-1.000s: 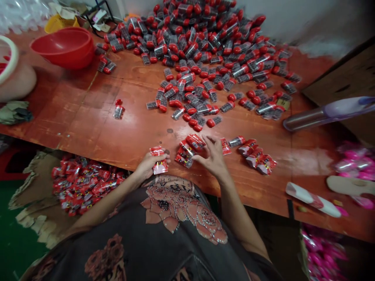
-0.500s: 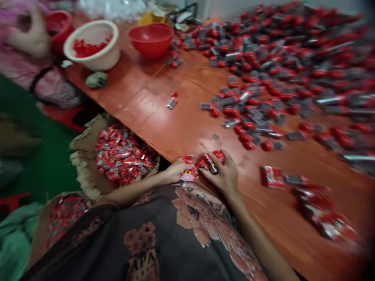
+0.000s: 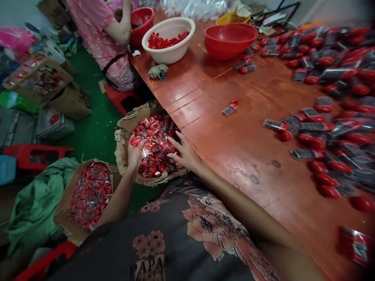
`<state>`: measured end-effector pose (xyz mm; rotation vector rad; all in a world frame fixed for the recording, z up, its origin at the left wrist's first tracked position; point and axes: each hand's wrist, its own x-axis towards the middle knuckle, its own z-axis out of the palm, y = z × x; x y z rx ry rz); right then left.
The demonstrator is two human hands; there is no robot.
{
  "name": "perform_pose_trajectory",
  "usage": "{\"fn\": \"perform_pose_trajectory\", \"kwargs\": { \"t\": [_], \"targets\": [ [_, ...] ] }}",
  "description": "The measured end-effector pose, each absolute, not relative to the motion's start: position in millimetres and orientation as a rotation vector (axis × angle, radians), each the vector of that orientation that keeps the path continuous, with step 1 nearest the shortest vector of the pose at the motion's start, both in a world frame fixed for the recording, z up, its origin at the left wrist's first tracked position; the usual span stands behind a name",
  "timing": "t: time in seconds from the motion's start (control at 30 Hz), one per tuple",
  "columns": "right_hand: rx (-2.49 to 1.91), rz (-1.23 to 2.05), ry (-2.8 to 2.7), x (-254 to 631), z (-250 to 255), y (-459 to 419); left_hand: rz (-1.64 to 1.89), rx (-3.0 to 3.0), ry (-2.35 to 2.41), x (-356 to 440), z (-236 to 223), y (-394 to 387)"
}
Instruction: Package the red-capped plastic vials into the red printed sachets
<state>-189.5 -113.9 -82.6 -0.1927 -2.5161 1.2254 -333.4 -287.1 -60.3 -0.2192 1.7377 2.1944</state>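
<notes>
My left hand point(image 3: 134, 154) is over the left side of a torn cardboard carton point(image 3: 120, 150). A shiny red packet point(image 3: 135, 141) shows between its thumb and fingers, which are partly hidden. My right hand point(image 3: 186, 154) reaches over the carton's right side, fingers spread, with nothing in it. Below and between both hands lies a heap of small red wrapped packets point(image 3: 158, 136) that fills the carton. The carton stands against the table's edge.
A large pile of red-capped clear tubes point(image 3: 331, 128) covers the table's point(image 3: 205, 89) right side, one lone tube point(image 3: 230, 108) apart. Bowls, one white point(image 3: 172, 56), one red point(image 3: 228, 43), stand at the back. A second filled carton point(image 3: 66, 218) is lower left. A co-worker point(image 3: 96, 35) sits far left.
Both hands have moved left from the table edge to over the carton. The small wrapped item in my right hand is gone and its fingers have opened. The view has swung left.
</notes>
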Motion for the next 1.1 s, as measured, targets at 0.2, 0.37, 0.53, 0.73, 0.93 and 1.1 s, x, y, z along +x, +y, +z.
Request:
{"fn": "perform_pose_trajectory", "kwargs": {
  "t": [0.2, 0.37, 0.53, 0.73, 0.93, 1.1],
  "targets": [
    [-0.680, 1.728, -2.047, -143, -64, -95, 1.943, -0.159, 1.355, -277, -47, -211],
    [-0.984, 1.607, -1.721, -89, -62, -62, 1.707, -0.174, 1.064, -193, -57, -123],
    [-1.151, 1.312, -1.625, -15, -63, -28, 1.396, -0.066, 0.913, -136, -60, -70],
    [-1.213, 1.170, -1.630, 37, -65, -16, 1.329, 0.009, 0.970, -99, -57, -32],
    [-1.221, 1.098, -1.697, 43, -73, 5, 1.323, 0.086, 1.007, -95, -52, -12],
    [-1.155, 1.087, -1.923, 40, -73, 25, 1.364, 0.087, 1.074, -100, -59, -5]
  ]
}}
